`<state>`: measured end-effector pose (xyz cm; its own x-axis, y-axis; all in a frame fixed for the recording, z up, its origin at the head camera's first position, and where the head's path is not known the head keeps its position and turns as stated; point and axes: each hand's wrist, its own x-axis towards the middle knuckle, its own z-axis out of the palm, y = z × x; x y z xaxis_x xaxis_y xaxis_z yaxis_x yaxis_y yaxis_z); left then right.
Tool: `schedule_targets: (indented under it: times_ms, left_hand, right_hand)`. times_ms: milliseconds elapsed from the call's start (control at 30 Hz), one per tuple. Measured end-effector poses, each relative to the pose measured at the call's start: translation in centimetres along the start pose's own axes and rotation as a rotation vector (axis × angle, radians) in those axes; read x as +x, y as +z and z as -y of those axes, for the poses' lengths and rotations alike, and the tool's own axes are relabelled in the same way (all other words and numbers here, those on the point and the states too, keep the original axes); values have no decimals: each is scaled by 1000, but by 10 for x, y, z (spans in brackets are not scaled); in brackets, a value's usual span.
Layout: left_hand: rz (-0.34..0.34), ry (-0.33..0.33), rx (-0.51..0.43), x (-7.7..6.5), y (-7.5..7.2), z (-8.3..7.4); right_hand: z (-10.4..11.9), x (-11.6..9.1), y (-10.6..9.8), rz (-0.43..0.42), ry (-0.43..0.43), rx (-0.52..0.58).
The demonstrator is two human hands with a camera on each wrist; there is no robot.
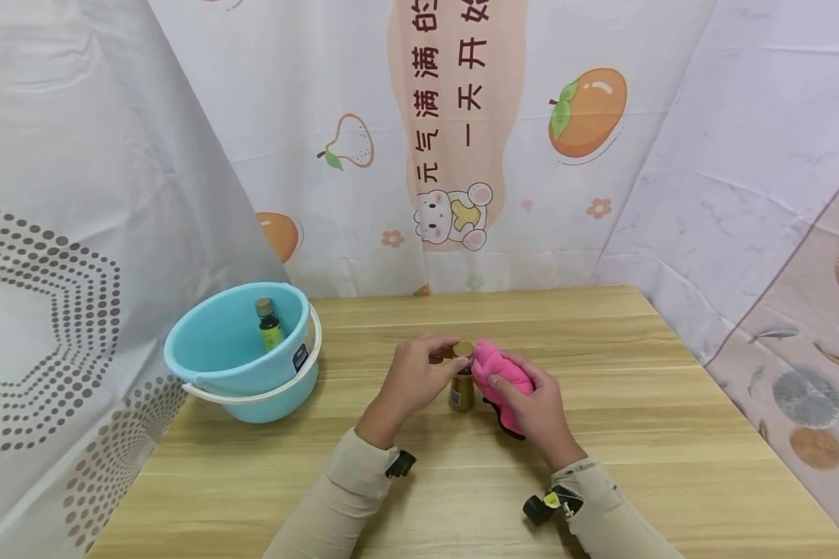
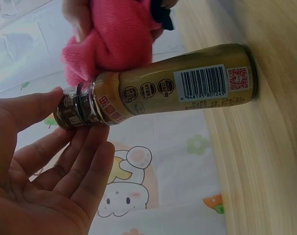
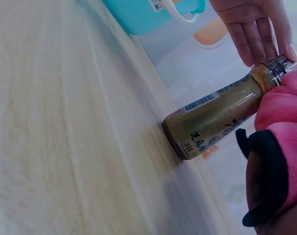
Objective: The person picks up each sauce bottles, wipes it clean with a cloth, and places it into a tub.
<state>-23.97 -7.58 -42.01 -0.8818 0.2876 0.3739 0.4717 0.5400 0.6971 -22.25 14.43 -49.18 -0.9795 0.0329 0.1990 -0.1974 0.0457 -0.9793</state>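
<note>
Left hand: thumb and fingers pinch the bottle's capped neck
Right hand: grips a pink plush cloth with dark edging
Gold-labelled bottle: just right of the left fingertips, long axis upright on the wooden table; left hand nearer, cloth at its neck from the right
Bottle label: barcode 6 948195 801245, QR code; neck print unclear
Blue bucket: well left of the left hand, yellow-green-labelled bottle inside
Curtain beyond the hands: "元气满满的", "一天开始"
</note>
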Motion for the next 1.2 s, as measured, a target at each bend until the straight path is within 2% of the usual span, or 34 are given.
schedule_targets:
  times_ms: [300, 600, 833, 1200]
  left_hand:
    - [3, -22, 5, -1, 0, -1]
    - [12, -38, 2, -1, 0, -1]
    - [22, -41, 8, -1, -1, -1]
    - [30, -51, 14, -1, -3, -1]
  right_hand:
    - [-4, 2, 1, 41, 11, -54]
    - [-7, 2, 2, 72, 25, -170]
    - [-8, 3, 0, 79, 15, -321]
    - [-12, 3, 1, 104, 49, -454]
